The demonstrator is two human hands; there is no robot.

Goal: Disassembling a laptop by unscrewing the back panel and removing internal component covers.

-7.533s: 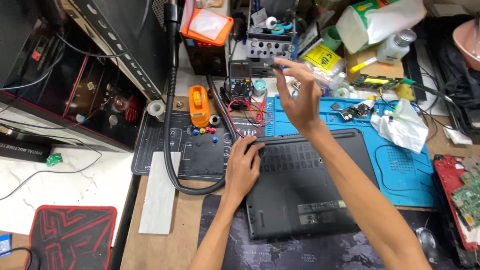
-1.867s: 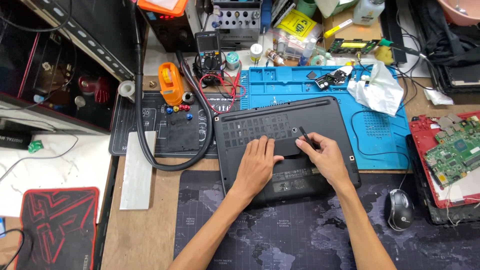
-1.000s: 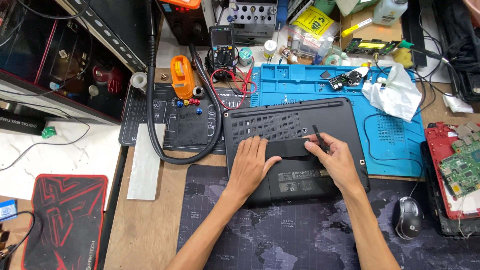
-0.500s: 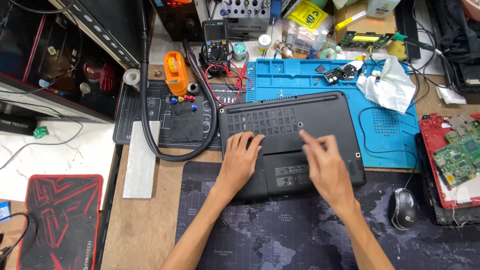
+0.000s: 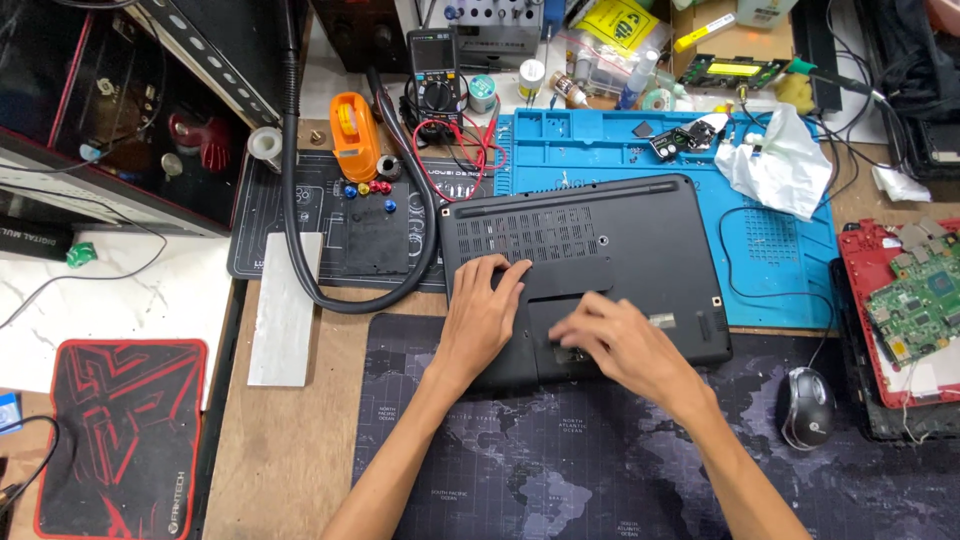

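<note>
A black laptop (image 5: 600, 260) lies upside down on the surface, its base panel facing up. Its rear half rests on the blue repair mat (image 5: 780, 250); its front edge overlaps the dark map-print desk mat (image 5: 560, 470).

The left hand (image 5: 482, 318) lies flat on the left part of the base panel, fingers spread and extended toward the vent grille. Its grip is open and it holds nothing.

The right hand (image 5: 615, 345) rests on the front centre of the panel, fingers pointing left over a small label area. The hand is motion-blurred; whether its grip encloses a tool cannot be told.

A black flexible hose (image 5: 300, 250) loops past the left side of the laptop, across a dark work mat (image 5: 330, 225). An orange tool (image 5: 355, 135) stands behind that mat. A crumpled white cloth (image 5: 775, 165) lies on the blue mat. A computer mouse (image 5: 806, 405) sits to the right of the laptop.
</note>
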